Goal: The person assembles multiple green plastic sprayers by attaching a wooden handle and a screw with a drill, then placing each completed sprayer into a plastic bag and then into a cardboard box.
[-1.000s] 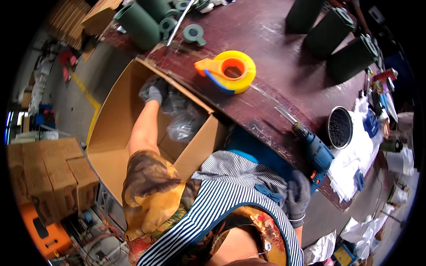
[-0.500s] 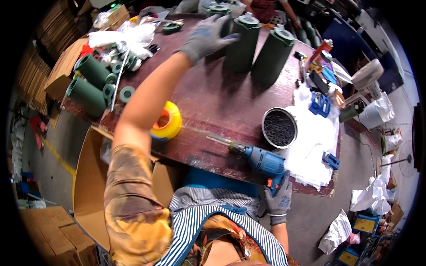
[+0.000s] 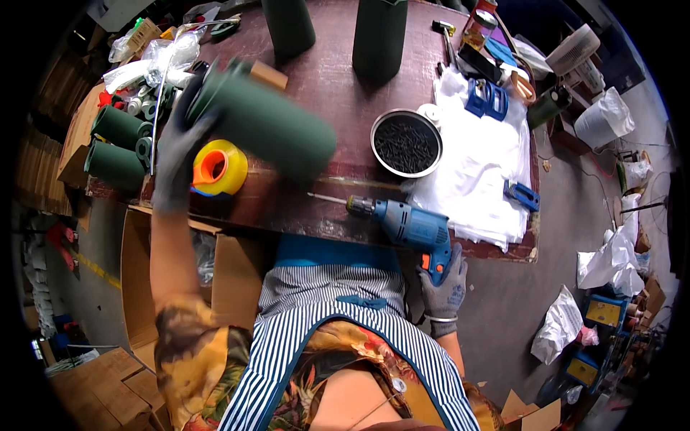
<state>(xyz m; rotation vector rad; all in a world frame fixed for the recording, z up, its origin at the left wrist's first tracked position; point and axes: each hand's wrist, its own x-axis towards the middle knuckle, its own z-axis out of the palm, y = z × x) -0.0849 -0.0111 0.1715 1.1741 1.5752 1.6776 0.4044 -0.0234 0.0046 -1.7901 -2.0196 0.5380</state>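
Observation:
My left hand [image 3: 178,147], in a grey glove, grips one end of a dark green cylinder [image 3: 266,122] and holds it tilted above the brown table [image 3: 330,86]. Just under it sits a yellow and orange tape dispenser [image 3: 215,169]. At the table's near edge my gloved right hand [image 3: 444,287] grips the handle of a blue electric drill [image 3: 410,226], whose bit points left. Two more green cylinders [image 3: 287,29] [image 3: 379,39] stand upright at the far side.
A round metal bowl of black screws [image 3: 407,144] sits beside a white cloth [image 3: 481,165] with blue clamps. More green cylinders [image 3: 115,144] lie at the table's left end. An open cardboard box [image 3: 140,280] stands on the floor below my left arm.
My left hand came out of the cardboard box, reached to the upright cylinders at the far side, and now carries one back toward me. The right hand stays on the drill.

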